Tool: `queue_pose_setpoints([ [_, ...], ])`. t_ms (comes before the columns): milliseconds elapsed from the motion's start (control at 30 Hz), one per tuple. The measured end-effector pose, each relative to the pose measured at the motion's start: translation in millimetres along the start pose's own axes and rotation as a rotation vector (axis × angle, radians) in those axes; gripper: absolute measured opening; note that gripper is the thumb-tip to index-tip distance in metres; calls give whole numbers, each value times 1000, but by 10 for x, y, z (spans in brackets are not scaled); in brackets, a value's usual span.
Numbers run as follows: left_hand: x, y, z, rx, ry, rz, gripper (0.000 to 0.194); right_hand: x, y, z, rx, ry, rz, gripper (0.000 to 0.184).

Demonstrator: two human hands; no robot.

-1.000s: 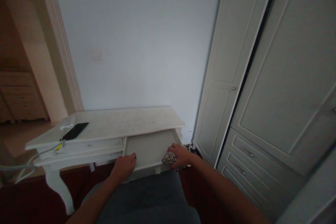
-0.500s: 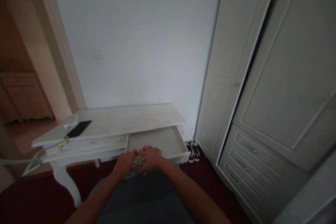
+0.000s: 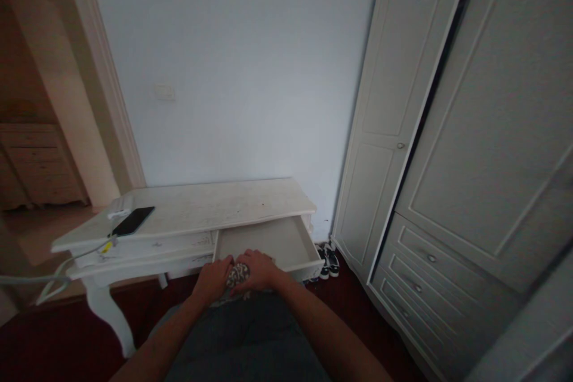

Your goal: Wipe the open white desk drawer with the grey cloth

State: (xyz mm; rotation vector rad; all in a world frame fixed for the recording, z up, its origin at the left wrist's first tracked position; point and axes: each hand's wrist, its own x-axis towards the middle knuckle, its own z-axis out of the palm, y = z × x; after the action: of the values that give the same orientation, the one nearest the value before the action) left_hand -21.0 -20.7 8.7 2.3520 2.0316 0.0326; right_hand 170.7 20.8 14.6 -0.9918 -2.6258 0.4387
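My left hand [image 3: 215, 277] and my right hand [image 3: 256, 270] are close together, low in the middle of the view. Between them they grip a small rounded bundle with a speckled dark-and-white pattern [image 3: 237, 275]; its kind is not clear, and the fingers cover much of it. Both hands are closed around its sides. Just beyond them is the pulled-out drawer [image 3: 286, 240] of a white table [image 3: 224, 203]. Part of the drawer's front is hidden behind my hands.
On the table's left end lie a dark phone [image 3: 134, 221] and a white box-like item [image 3: 120, 206]. A pale cable [image 3: 36, 279] runs in from the left. Black-and-white shoes [image 3: 330, 261] stand on the dark red floor. A tall wardrobe [image 3: 376, 101] fills the right side.
Both hands stay nearly in place around the speckled bundle, with slightly more of it showing now. The camera view has shifted very slightly.
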Motion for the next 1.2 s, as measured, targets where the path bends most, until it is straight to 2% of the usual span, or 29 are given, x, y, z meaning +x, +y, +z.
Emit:
queue_pose_setpoints([
  [633,-40,40,-86,-23,-12,-3,20,1,15,1,32,-24,40,76],
  [900,-20,31,-42,-22,-8,-25,32,4,13,-2,23,-26,38,74],
  [1200,-38,50,-75,-27,-14,-24,32,1,6,-7,32,-20,38,74],
])
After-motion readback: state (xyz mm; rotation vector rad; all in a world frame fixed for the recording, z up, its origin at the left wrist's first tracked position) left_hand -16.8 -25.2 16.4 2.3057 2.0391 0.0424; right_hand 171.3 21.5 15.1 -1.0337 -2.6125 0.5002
